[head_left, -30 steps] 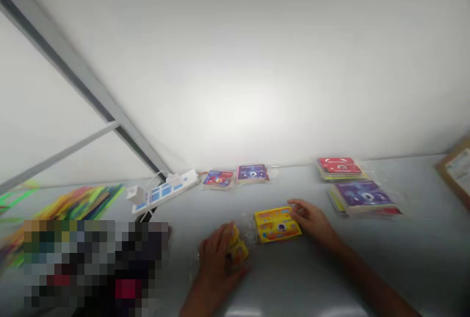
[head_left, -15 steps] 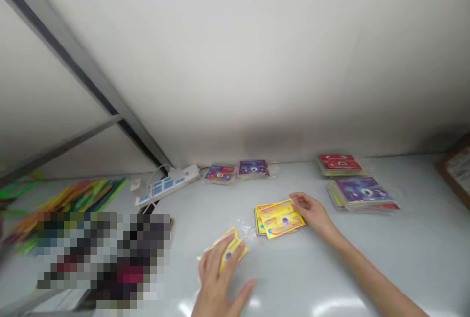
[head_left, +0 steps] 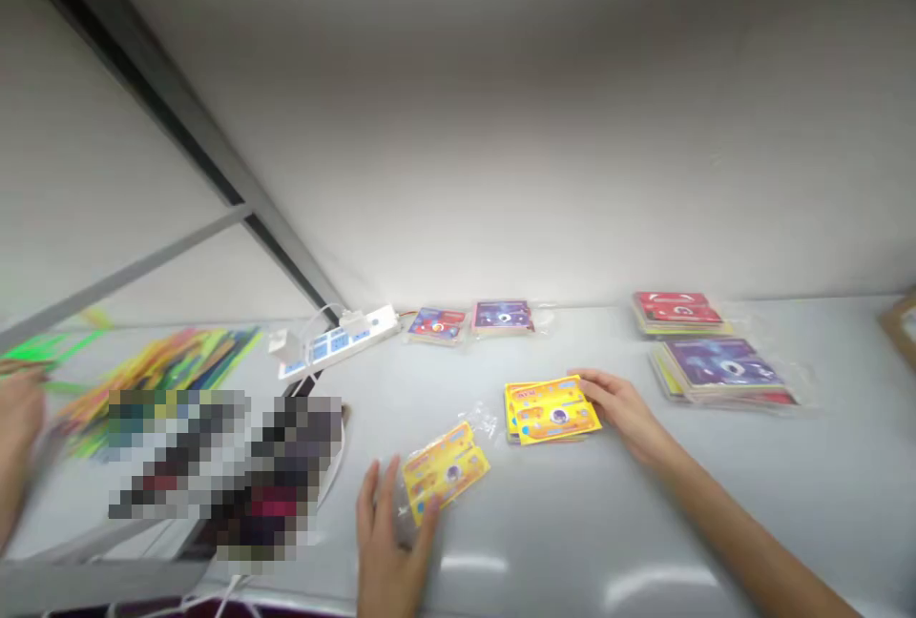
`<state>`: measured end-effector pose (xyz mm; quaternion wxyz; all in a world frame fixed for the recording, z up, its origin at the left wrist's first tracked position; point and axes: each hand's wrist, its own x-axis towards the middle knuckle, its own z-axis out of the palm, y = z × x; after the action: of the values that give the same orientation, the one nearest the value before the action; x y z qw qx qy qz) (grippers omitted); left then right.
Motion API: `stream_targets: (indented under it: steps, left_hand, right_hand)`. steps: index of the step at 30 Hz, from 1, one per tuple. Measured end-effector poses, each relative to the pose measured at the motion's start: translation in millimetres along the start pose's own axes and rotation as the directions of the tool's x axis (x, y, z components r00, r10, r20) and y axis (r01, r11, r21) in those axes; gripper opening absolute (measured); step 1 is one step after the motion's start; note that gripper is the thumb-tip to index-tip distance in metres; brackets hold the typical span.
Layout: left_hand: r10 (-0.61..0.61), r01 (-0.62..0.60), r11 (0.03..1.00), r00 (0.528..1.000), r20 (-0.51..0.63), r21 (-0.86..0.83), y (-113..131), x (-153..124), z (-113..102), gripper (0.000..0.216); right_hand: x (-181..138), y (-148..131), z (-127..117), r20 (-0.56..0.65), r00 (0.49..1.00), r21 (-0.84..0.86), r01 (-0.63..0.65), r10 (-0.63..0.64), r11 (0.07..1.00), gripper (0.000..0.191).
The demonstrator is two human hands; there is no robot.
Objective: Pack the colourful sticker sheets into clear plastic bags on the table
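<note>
A clear plastic bag [head_left: 487, 422] with a yellow printed card [head_left: 447, 470] in it lies at the middle front of the table. My left hand [head_left: 393, 532] is at the bag's left end, fingers spread, the thumb by the card's lower corner. To the right rests a small stack of yellow cards, its top card [head_left: 558, 410] turned slightly off the ones beneath. My right hand [head_left: 630, 413] grips that top card at its right edge, thumb partly hidden.
Bagged card stacks in purple [head_left: 722, 365] and red [head_left: 676, 310] lie at the right. Two smaller bagged packs [head_left: 502, 317] lie by the wall near a white power strip [head_left: 340, 346]. At far left, another person's hand [head_left: 18, 437] is beside colourful strips [head_left: 164, 370].
My left hand has drawn back left off the yellow card, uncovering it. My right hand keeps its place at the top card. Another person's hand has appeared at far left; the view has shifted slightly.
</note>
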<state>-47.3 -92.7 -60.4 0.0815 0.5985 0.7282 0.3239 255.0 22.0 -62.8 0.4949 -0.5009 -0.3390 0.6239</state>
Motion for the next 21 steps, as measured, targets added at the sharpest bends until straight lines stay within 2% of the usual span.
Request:
stream_targets:
  steps: [3, 9, 15, 21]
  left_hand:
    - [0.032, -0.032, 0.999, 0.999, 0.037, -0.017, -1.9, 9.9, -0.8, 0.050]
    - [0.095, -0.084, 0.995, 0.974, 0.206, -0.062, -3.6, 22.8, -5.6, 0.040]
    - [0.102, -0.079, 0.990, 0.973, 0.209, -0.114, -6.6, 19.8, -3.0, 0.033]
    - [0.118, -0.094, 0.987, 0.975, 0.189, -0.132, -8.0, 18.8, -3.8, 0.035]
  right_hand:
    - [-0.1, 0.3, -1.7, 0.028, 0.999, 0.000, -0.023, 0.023, 1.000, 0.035]
    - [-7.0, -2.9, 6.6, 0.108, 0.994, -0.051, -0.018, 0.024, 0.999, 0.039]
    - [-13.6, -1.4, 14.2, 0.126, 0.992, -0.163, 0.045, -0.024, 0.986, 0.043]
    - [-15.8, 1.5, 14.9, 0.161, 0.987, -0.287, 0.033, 0.014, 0.957, 0.049]
